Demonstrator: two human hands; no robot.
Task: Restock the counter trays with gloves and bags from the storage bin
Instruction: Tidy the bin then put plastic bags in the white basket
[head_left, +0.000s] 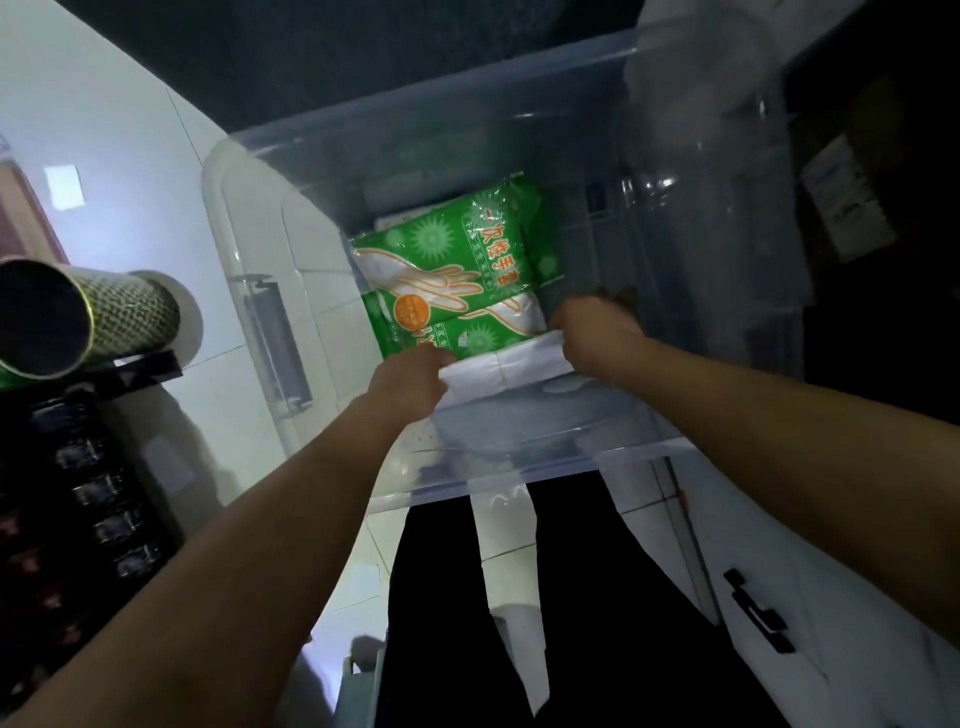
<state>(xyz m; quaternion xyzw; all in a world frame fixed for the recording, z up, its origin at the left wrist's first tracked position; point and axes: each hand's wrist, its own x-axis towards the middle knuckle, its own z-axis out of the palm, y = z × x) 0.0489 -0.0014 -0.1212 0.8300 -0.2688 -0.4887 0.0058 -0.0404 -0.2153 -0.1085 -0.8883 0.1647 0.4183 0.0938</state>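
Both hands are down in the clear storage bin (519, 457) at frame centre. The left hand (410, 379) and right hand (597, 332) each grip an end of the white packet (511, 364) under the green glove packs (457, 270). Nothing has left the bin, so restocking looks barely begun.

We see the white tile floor (130, 156); on it sits the clear storage bin (519, 467), left of it a green tube (124, 317).
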